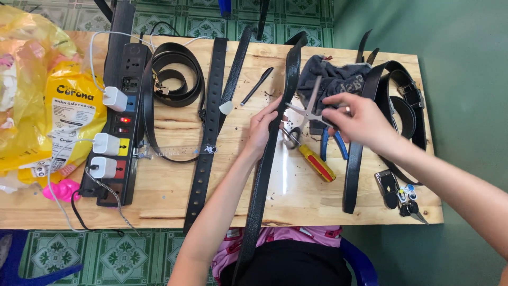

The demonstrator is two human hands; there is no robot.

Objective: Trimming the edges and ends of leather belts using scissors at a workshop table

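Now, step: left hand (263, 127) grips black belt (263, 175); right hand (360, 123) clamps scissors (309, 108).
Next: likely steady alignment on bench (169, 196).

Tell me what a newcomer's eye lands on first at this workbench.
First, the two hands at the table's middle: the left hand grips a long black belt running toward the person, while the right hand holds open scissors against it. Next, the bright yellow plastic bag at the left edge, beside a black power strip with white chargers plugged in. More black belts lie across the wooden table.
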